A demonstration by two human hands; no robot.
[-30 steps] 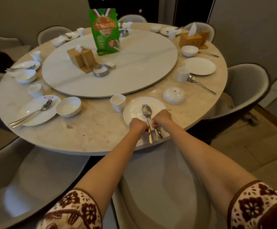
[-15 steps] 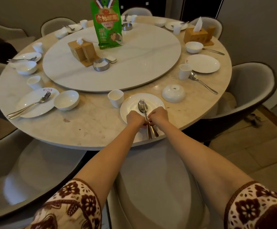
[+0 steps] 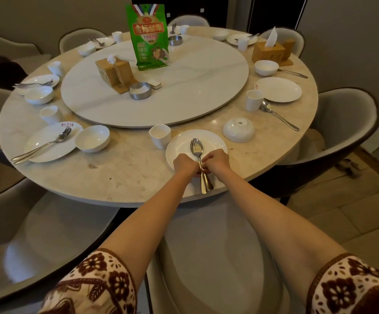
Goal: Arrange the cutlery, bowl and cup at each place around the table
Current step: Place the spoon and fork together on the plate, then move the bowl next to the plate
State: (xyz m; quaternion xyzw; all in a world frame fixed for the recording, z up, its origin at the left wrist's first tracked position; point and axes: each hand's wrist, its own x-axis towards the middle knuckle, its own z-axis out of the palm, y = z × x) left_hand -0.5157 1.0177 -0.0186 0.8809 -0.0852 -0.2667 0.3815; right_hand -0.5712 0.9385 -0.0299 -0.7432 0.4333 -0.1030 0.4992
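A fork and spoon (image 3: 197,148) lie stacked on the white plate (image 3: 213,140) at the near place of the round table, handles reaching over the table's front edge. My left hand (image 3: 185,165) and my right hand (image 3: 215,162) pinch the handles from either side, close together. A white cup (image 3: 160,135) stands just left of the plate. An upside-down white bowl (image 3: 238,129) sits to the plate's right.
A lazy Susan (image 3: 195,91) holds a green bag (image 3: 149,37), a tissue box (image 3: 114,72) and a metal ashtray (image 3: 140,90). Other places around the rim have plates, bowls, cups and cutlery. Grey chairs (image 3: 347,123) ring the table; one stands directly below my arms.
My hands drew closer together on the cutlery handles. The fork and spoon now lie straighter and more tightly stacked on the plate.
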